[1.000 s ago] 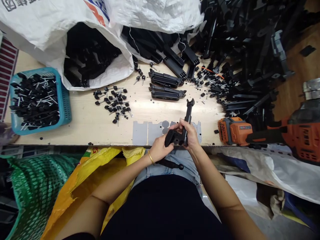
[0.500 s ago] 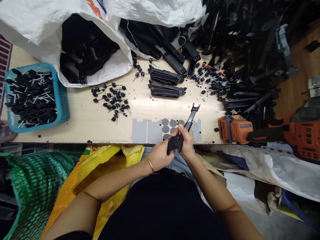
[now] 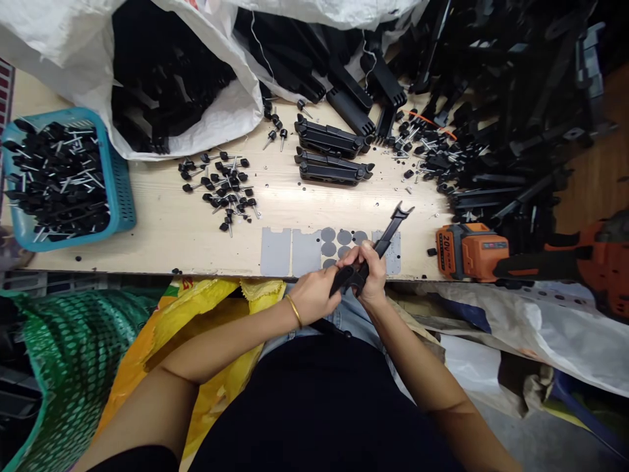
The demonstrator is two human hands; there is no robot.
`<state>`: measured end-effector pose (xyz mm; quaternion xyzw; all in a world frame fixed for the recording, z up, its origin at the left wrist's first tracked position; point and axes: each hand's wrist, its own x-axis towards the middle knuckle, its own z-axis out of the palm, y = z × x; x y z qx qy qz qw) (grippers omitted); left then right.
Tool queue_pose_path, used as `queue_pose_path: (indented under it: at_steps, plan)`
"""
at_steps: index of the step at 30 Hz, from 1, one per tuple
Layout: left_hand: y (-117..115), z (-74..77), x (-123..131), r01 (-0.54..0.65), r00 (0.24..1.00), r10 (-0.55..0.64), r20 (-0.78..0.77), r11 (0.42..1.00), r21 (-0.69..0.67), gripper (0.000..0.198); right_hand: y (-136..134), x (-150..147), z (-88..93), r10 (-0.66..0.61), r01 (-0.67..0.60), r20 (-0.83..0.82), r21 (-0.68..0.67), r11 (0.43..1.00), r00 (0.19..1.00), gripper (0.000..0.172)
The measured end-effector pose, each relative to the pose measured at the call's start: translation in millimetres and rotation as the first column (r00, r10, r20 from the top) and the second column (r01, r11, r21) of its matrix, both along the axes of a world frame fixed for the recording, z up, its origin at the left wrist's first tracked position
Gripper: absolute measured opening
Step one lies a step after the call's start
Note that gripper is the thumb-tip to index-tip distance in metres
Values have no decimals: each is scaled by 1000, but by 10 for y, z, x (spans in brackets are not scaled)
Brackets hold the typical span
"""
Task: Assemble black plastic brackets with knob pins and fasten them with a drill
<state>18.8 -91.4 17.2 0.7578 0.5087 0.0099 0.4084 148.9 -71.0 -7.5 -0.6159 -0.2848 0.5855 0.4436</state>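
Both my hands grip one black plastic folding bracket (image 3: 388, 235) at the table's front edge. My left hand (image 3: 314, 298) is closed round its lower, wider end. My right hand (image 3: 372, 272) wraps the middle of it, and the forked tip points up and to the right. Fingers hide the joint between the two parts. Just beyond lie flat grey pads (image 3: 305, 252) and grey discs (image 3: 328, 249). Two folded black brackets (image 3: 334, 167) rest side by side farther back on the table.
Black-headed screws (image 3: 228, 183) lie in a loose pile left of centre. More fill a blue basket (image 3: 120, 196). An orange cordless drill (image 3: 474, 252) lies at the right edge. Behind are a white sack (image 3: 248, 118) of black parts and a heap of black parts (image 3: 511, 131).
The view has shifted slightly. My hands still hold the bracket, which has tilted a little more to the right; the table's things lie as before.
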Motion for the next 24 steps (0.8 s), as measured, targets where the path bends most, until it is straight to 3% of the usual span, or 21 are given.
queue_pose_path:
  at_steps: [2,4,7,8,9,11,13,15,18,21,24]
  plan:
    - [227,-6,-33,82,995,-80,-63,996,25,33,12,138,-38,8,-7,81,-13,1000,997,45]
    - [499,-49,-71,170,976,-154,-152,981,96,33,22,364,-37,169,-154,132,-119,981,977,49]
    - [875,-189,-115,297,941,-240,-240,924,240,31,76,750,77,541,-475,183,-309,824,821,49]
    - [969,-246,-119,326,933,-259,-250,902,282,30,128,860,132,600,-521,249,-317,793,761,47]
    - [1042,-301,-116,347,928,-275,-251,884,313,30,209,954,184,604,-525,363,-299,797,709,43]
    - [1128,-389,-87,367,924,-299,-239,869,331,32,471,1096,243,463,-447,660,-209,870,592,32]
    - [1150,-431,-34,371,924,-309,-226,870,325,33,848,1190,218,225,-342,890,-84,936,397,19]
    - [1132,-432,20,361,929,-302,-216,872,332,34,1262,1243,124,70,-277,974,-8,961,214,26]
    - [1073,-403,35,326,945,-301,-125,860,393,42,1754,1236,-33,90,-235,995,-76,969,47,38]
    - [1019,-391,-119,220,965,-261,28,861,459,44,1993,1175,-99,127,-255,991,-132,958,-36,38]
    - [1035,-416,-474,-42,995,-5,97,876,481,37,2098,1139,-111,108,-377,992,-126,917,-68,41]
